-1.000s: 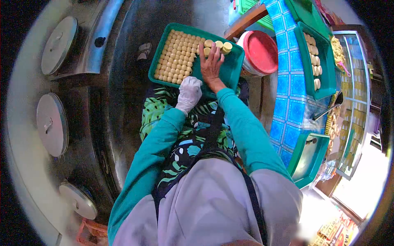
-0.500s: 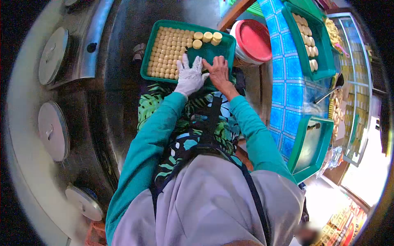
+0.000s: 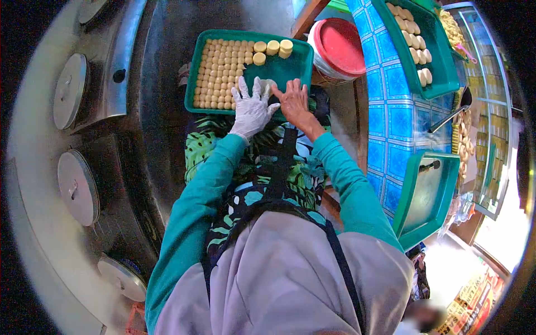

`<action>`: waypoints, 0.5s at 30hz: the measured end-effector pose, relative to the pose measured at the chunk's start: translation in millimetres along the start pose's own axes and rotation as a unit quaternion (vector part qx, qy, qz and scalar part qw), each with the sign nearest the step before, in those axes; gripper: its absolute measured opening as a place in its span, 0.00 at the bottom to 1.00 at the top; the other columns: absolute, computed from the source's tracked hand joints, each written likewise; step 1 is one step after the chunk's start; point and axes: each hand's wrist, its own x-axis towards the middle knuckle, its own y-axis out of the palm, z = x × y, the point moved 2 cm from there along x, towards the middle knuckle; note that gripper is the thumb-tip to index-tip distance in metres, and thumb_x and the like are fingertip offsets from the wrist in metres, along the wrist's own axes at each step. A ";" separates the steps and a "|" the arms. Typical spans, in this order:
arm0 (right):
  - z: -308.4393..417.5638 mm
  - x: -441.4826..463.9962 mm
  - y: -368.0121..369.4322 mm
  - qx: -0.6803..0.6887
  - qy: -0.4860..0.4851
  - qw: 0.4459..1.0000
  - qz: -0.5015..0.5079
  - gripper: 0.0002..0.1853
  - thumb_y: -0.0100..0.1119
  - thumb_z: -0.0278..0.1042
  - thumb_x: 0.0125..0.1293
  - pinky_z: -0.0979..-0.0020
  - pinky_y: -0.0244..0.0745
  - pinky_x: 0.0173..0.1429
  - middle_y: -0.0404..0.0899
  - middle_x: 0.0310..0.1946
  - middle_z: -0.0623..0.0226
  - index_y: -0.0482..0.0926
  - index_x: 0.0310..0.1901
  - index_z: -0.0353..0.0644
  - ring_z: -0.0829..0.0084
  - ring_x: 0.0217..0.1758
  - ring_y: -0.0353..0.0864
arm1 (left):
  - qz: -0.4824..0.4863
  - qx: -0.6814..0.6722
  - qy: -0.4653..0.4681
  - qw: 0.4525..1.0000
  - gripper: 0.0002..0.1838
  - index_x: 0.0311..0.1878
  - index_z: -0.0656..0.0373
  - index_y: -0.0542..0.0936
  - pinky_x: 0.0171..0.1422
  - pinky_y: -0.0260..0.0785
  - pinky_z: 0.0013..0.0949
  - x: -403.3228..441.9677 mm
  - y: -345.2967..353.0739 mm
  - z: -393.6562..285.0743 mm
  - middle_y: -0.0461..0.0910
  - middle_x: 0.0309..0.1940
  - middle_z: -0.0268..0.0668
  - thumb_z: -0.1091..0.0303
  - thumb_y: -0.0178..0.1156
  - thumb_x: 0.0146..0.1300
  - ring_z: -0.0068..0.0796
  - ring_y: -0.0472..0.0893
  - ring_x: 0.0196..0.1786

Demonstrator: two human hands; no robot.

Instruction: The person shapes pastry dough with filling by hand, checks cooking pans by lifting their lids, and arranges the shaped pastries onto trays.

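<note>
A green tray (image 3: 306,62) rests on my lap, its left part filled with rows of small round dough pieces (image 3: 220,72). Larger pale round pieces (image 3: 273,47), some stacked, sit near its upper right. My left hand (image 3: 251,110), in a white glove, lies over the tray's near edge with fingers spread. Beside it is my bare right hand (image 3: 294,104), its fingers apart and its index finger near the left fingertips. Between the fingertips lies a small pale item (image 3: 268,86), partly hidden and too unclear to name.
At the right, a blue-checked table (image 3: 385,120) holds a green tray of oval pieces (image 3: 416,42) and another green tray (image 3: 427,201) with a dark-handled tool. A red-lidded bucket (image 3: 340,47) stands beyond my right hand. Round metal lids (image 3: 78,187) line the left.
My left hand has opened from a fist and moved up to the tray. My right hand has come down from the larger pieces toward it. The view has shifted slightly.
</note>
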 end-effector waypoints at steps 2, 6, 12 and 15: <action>-4.3 2.6 -5.6 0.033 -0.010 0.999 0.037 0.20 0.49 0.32 0.64 0.44 0.65 0.58 0.70 0.46 0.51 0.76 0.58 0.56 0.49 0.58 0.65 | 0.006 -0.013 -0.003 1.000 0.35 0.70 0.47 0.66 0.68 0.39 0.77 -5.7 -1.7 -0.7 0.52 0.75 0.46 0.37 0.45 0.66 0.75 0.43 0.73; -10.1 8.5 3.5 0.018 0.002 0.999 0.042 0.18 0.50 0.33 0.64 0.43 0.65 0.57 0.70 0.46 0.52 0.77 0.56 0.55 0.50 0.57 0.65 | -0.051 -0.020 0.004 0.998 0.34 0.70 0.44 0.68 0.67 0.37 0.78 -5.5 -5.9 -1.8 0.50 0.75 0.51 0.36 0.44 0.66 0.77 0.41 0.73; -20.2 22.9 -11.4 0.072 -0.028 0.996 0.049 0.19 0.49 0.31 0.64 0.51 0.69 0.51 0.70 0.42 0.56 0.81 0.54 0.60 0.54 0.52 0.66 | -0.010 -0.039 -0.004 0.999 0.33 0.70 0.41 0.66 0.68 0.36 0.78 -3.1 -10.6 1.6 0.52 0.74 0.52 0.38 0.46 0.67 0.76 0.40 0.73; -12.0 23.5 3.8 0.021 -0.056 0.998 -0.029 0.18 0.50 0.30 0.62 0.54 0.68 0.46 0.71 0.41 0.57 0.82 0.50 0.60 0.55 0.50 0.67 | -0.044 -0.046 -0.045 0.997 0.34 0.72 0.44 0.63 0.69 0.34 0.76 -14.9 -9.3 -0.5 0.53 0.75 0.45 0.38 0.46 0.67 0.74 0.39 0.74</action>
